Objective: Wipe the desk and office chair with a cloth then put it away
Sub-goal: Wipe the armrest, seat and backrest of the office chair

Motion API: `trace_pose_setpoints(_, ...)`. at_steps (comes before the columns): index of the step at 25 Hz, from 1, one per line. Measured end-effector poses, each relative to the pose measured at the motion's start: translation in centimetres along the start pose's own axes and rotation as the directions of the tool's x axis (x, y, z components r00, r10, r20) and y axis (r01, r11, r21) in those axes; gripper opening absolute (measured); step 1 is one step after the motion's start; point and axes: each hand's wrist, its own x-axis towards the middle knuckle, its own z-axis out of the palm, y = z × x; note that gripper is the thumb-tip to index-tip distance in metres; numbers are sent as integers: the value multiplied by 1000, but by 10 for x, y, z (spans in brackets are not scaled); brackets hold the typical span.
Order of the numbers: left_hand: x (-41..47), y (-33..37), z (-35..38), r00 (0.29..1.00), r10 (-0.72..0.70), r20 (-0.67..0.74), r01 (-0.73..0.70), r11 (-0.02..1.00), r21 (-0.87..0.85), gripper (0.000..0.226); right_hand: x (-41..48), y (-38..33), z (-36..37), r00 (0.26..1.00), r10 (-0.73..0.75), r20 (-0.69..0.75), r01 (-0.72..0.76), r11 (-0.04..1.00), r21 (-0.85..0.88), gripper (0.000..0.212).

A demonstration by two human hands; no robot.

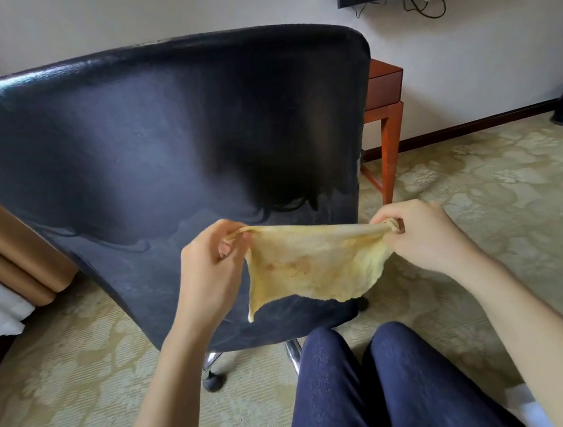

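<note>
At lower centre, the left hand (209,261) and right hand (423,234) are each pinching a top corner of the yellow cloth (316,265), stretching it flat, likely to refold it, before the office chair (170,148) backrest filling the frame's left.

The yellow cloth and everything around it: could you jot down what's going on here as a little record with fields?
cloth: yellow, stained, stretched between both hands, hanging free
left hand: pinches the cloth's left corner
right hand: grips the bunched right corner
office chair: dark backrest facing the person, behind the cloth
desk: reddish wood, partly hidden behind the chair
floor: patterned carpet
</note>
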Motion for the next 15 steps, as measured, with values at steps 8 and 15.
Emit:
trace_pose_setpoints(8, 9, 3, -17, 941, -291, 171, 335, 868, -366, 23, 1, 14, 18, 966, 74, 248, -244, 582, 776, 27)
trace_pose_setpoints(15, -4, 7, 31, 854, -492, 166, 519, 794, -317, 15, -15, -31, 55, 950, 234, 207, -304, 538, 786, 16)
